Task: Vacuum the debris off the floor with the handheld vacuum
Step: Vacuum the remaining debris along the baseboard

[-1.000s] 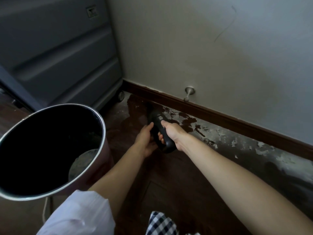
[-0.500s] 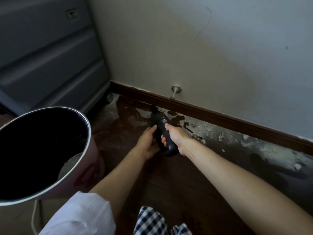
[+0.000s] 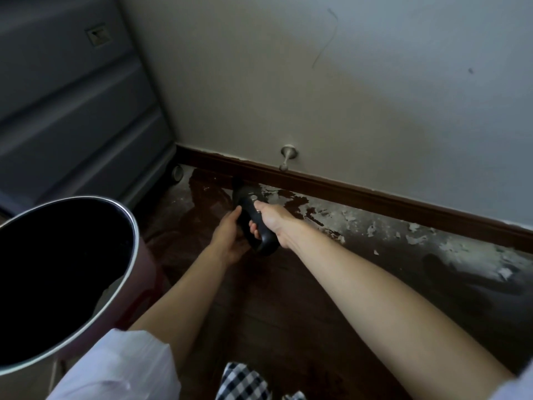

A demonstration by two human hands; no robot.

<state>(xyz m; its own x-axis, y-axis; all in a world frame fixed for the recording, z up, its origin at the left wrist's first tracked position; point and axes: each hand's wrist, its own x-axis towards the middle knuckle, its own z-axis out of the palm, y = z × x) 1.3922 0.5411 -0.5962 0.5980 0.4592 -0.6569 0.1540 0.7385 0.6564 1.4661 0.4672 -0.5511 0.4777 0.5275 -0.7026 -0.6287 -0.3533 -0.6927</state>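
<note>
A black handheld vacuum (image 3: pixel 250 207) points at the floor beside the dark baseboard (image 3: pixel 360 194). My right hand (image 3: pixel 269 222) grips its handle, thumb near the button on top. My left hand (image 3: pixel 229 235) holds the vacuum's body from the left and below. Pale paint flakes and dust, the debris (image 3: pixel 375 226), lie in a band along the baseboard to the right of the nozzle. The nozzle tip is dark and hard to make out against the floor.
A round metal-rimmed bin (image 3: pixel 131 235) stands close at the left. A grey wheeled cabinet (image 3: pixel 80 111) fills the left corner. A metal door stopper (image 3: pixel 287 157) sticks out of the wall above the baseboard. Dark wooden floor (image 3: pixel 288 313) lies in front.
The vacuum has moved slightly farther towards the baseboard with both hands still on it. My view has shifted a little to the left.
</note>
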